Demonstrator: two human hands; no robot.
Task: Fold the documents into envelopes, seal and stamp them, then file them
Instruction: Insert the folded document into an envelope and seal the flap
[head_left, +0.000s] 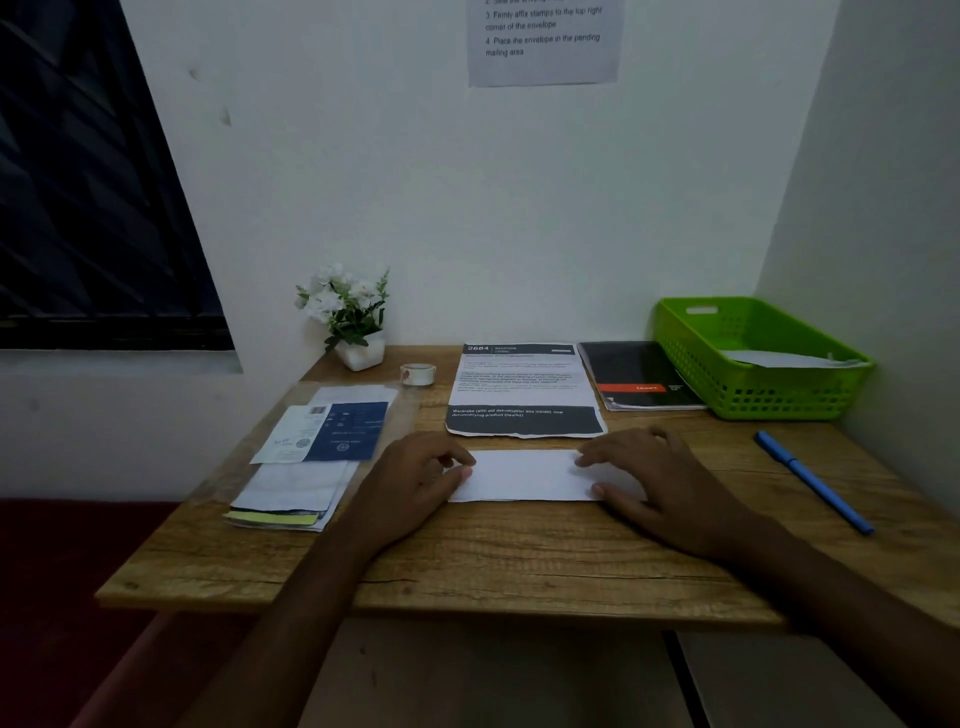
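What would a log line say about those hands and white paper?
step: folding | left hand: rests on left end, folded white paper | right hand: presses right end | paper: flat on wooden desk
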